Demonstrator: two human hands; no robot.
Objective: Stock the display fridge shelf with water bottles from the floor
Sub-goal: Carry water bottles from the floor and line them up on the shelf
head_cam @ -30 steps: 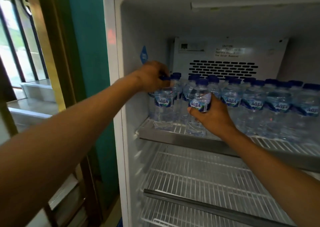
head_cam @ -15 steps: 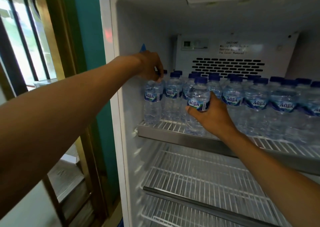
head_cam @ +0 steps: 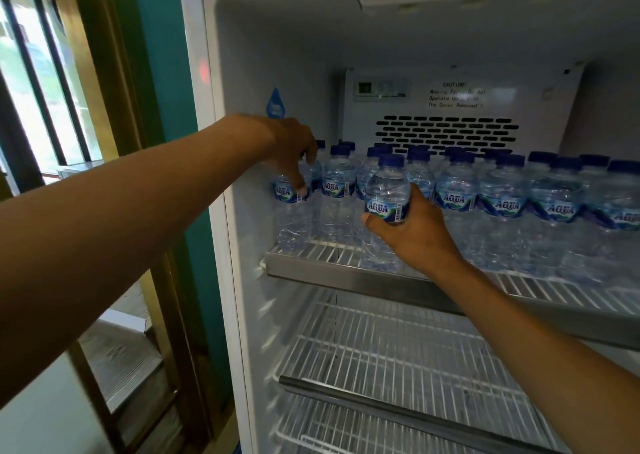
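since half a second ago the left hand (head_cam: 291, 145) has slid from the cap down onto the leftmost bottle (head_cam: 292, 207), fingers loosely draped over its top and label. the right hand (head_cam: 412, 232) grips a water bottle (head_cam: 386, 204) upright at the front edge of the top shelf (head_cam: 311, 266), just ahead of the stocked rows (head_cam: 502, 197). the lower shelf (head_cam: 381, 349) is bare wire.

Bottle labels (head_cam: 387, 208) read "AQUA"; back panel sticker (head_cam: 454, 94) reads "CAUTION! Moving Parts", the rest blurred
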